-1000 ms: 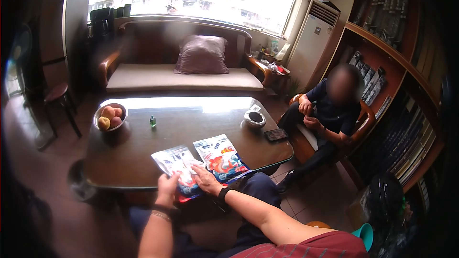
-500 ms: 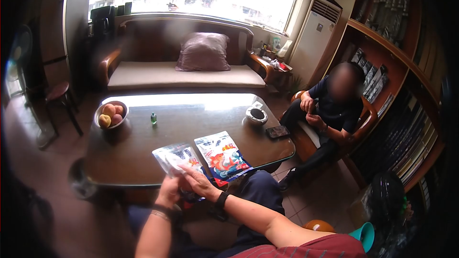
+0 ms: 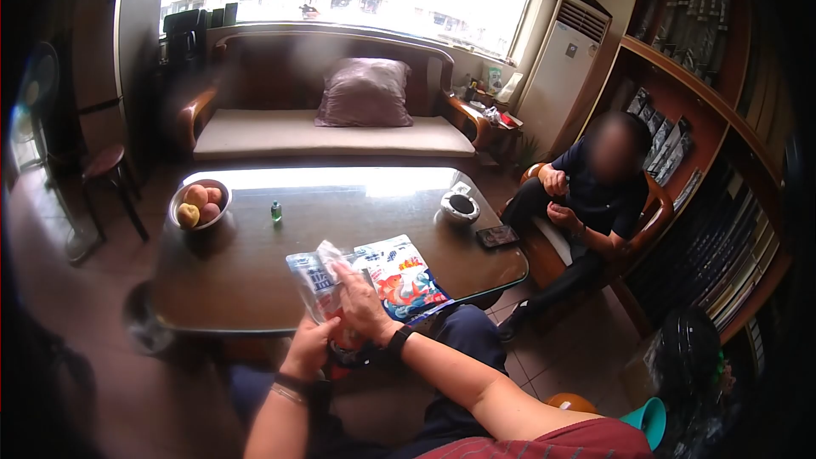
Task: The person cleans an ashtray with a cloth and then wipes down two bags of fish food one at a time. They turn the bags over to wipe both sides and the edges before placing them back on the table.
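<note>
My left hand (image 3: 311, 347) grips the lower edge of a printed pouch (image 3: 311, 275), its thumb lying on the front. The pouch is tilted up over the near edge of the table. My right hand (image 3: 364, 299) lies across the pouch's face, with a crumpled white tissue (image 3: 330, 252) under its fingers. Much of the pouch's print is hidden behind that hand. Just right of it, a second pouch (image 3: 403, 279) with a red goldfish print lies flat at the table's near edge, partly covered by my right hand.
On the glass-topped table (image 3: 246, 289) stand a bowl of peaches (image 3: 201, 206), a small green bottle (image 3: 276, 212), an ashtray (image 3: 460, 207) and a phone (image 3: 497, 236). Another person (image 3: 586, 187) sits in a chair at the right. A sofa (image 3: 331, 133) stands behind the table.
My right hand has moved up and right over the pouch, and the white tissue now shows at its fingertips. The held pouch has shifted right, closer to the second one.
</note>
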`<state>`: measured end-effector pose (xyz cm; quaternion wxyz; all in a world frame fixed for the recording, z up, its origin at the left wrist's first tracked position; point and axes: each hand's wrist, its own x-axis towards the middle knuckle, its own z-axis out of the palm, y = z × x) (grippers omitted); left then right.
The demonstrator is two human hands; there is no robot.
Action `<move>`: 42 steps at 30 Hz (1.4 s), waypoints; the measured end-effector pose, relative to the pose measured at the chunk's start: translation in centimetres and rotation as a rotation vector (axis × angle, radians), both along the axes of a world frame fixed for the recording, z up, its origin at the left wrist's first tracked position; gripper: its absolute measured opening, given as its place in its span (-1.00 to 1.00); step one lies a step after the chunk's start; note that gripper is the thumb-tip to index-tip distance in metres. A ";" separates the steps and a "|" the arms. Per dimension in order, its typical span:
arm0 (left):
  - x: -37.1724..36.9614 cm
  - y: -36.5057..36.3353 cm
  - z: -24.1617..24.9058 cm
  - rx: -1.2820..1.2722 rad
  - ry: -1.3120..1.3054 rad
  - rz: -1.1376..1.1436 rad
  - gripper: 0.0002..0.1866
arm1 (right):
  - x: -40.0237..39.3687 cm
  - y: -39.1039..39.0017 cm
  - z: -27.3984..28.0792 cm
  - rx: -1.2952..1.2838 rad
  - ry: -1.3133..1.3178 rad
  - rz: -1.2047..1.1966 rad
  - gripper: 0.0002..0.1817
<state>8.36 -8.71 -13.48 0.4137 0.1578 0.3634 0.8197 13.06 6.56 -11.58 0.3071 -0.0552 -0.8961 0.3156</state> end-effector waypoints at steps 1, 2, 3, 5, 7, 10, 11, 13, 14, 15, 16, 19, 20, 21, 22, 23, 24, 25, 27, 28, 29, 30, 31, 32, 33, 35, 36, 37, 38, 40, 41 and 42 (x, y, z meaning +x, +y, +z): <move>0.4 0.0 0.5 -0.004 -0.004 -0.001 -0.45 | 0.5 -1.2 1.3 -0.066 0.034 0.139 -0.44; 0.9 0.0 1.4 0.006 0.014 0.022 -0.44 | 1.0 -2.6 2.9 -0.153 -0.001 0.261 -0.38; 1.1 -0.1 1.9 0.017 0.034 0.046 -0.44 | 0.8 -2.2 3.0 -0.157 -0.002 0.257 -0.38; 0.6 -0.7 1.4 -0.009 0.039 0.018 -0.45 | 0.2 -0.9 3.1 -0.013 0.001 0.409 -0.38; 0.4 -1.1 1.4 -0.046 0.088 -0.054 -0.45 | 0.3 1.0 3.9 -0.007 -0.050 0.304 -0.39; 0.6 -1.3 2.2 -0.034 0.129 -0.069 -0.45 | -0.4 6.4 0.6 0.062 -0.173 0.099 -0.51; 0.6 -1.2 2.2 -0.022 0.142 -0.086 -0.43 | 0.4 7.7 0.8 0.037 -0.264 0.050 -0.53; 0.9 -1.2 2.4 -0.017 0.129 -0.093 -0.44 | 1.5 9.1 1.4 0.006 -0.205 -0.089 -0.49; 0.9 -1.1 2.6 -0.006 0.112 -0.043 -0.47 | 1.9 9.7 1.6 -0.013 -0.096 -0.147 -0.53; 0.8 -1.1 2.9 0.007 0.094 0.010 -0.49 | 2.3 9.8 2.1 -0.030 0.013 -0.201 -0.57; 0.7 -1.1 3.2 0.022 0.065 0.013 -0.49 | 2.9 8.7 3.2 -0.058 0.048 -0.245 -0.55; 0.2 -0.6 2.1 0.047 0.104 -0.008 -0.50 | 3.6 3.5 5.3 -0.140 0.033 0.010 -0.52; 0.4 -0.4 2.0 0.046 0.104 -0.012 -0.50 | 3.4 2.2 5.4 -0.161 0.011 0.129 -0.51; 0.6 -0.3 1.7 0.041 0.114 -0.024 -0.50 | 3.1 1.1 4.7 -0.128 -0.037 0.234 -0.50; 0.8 -0.2 1.6 0.035 0.126 -0.032 -0.49 | 2.7 0.0 4.0 0.010 -0.001 0.187 -0.49; 0.7 -0.3 1.4 0.036 0.128 -0.028 -0.49 | 2.7 0.0 3.8 0.011 0.001 0.191 -0.49; 0.8 -0.7 1.6 0.023 0.155 -0.051 -0.45 | 2.8 -0.5 4.0 -0.086 0.007 0.239 -0.48; 0.7 -1.0 1.9 0.010 0.185 -0.073 -0.41 | 2.8 -1.0 4.3 -0.183 0.016 0.288 -0.47; 0.9 -1.4 2.5 0.020 0.186 -0.052 -0.39 | 3.1 -1.4 5.1 -0.143 0.006 0.321 -0.44; 0.8 -1.6 2.5 0.015 0.178 -0.071 -0.39 | 3.3 -1.5 5.7 -0.133 -0.006 0.368 -0.43; 0.8 -1.6 2.6 0.013 0.173 -0.092 -0.40 | 3.4 -1.4 6.1 -0.121 -0.016 0.414 -0.41; 0.9 -1.4 2.6 0.016 0.179 -0.098 -0.40 | 3.0 -0.8 5.7 0.007 0.013 0.396 -0.43; 0.9 -1.3 2.4 0.027 0.156 -0.060 -0.42 | 2.8 -0.1 4.9 0.008 0.021 0.390 -0.43; 0.8 -1.4 2.6 0.036 0.135 -0.019 -0.45 | 2.6 0.4 4.0 0.131 -0.023 0.198 -0.45; 0.7 -1.5 2.9 0.031 0.145 -0.016 -0.45 | 2.4 0.5 3.6 0.252 -0.068 0.009 -0.46; 0.7 -1.6 3.3 0.062 0.081 -0.008 -0.44 | 2.6 1.4 3.0 0.238 -0.086 -0.051 -0.48; 0.2 -1.8 3.3 0.029 0.115 -0.034 -0.35 | 2.7 1.9 2.7 0.149 -0.062 -0.051 -0.49; 0.3 -1.9 3.3 0.027 0.124 -0.036 -0.35 | 2.9 2.3 2.5 0.060 -0.036 -0.054 -0.49; 0.5 -1.8 3.6 0.039 0.132 -0.030 -0.35 | 3.1 2.7 2.3 0.026 -0.026 -0.043 -0.51; 0.7 -1.6 3.6 0.033 0.141 -0.017 -0.36 | 3.3 3.5 1.7 0.037 -0.042 -0.047 -0.52; 0.5 -1.6 3.4 0.032 0.148 -0.015 -0.36 | 3.3 3.9 1.4 0.043 -0.073 -0.047 -0.53; 0.4 -1.6 3.0 0.052 0.126 -0.030 -0.37 | 3.1 4.6 1.2 0.028 0.002 -0.101 -0.53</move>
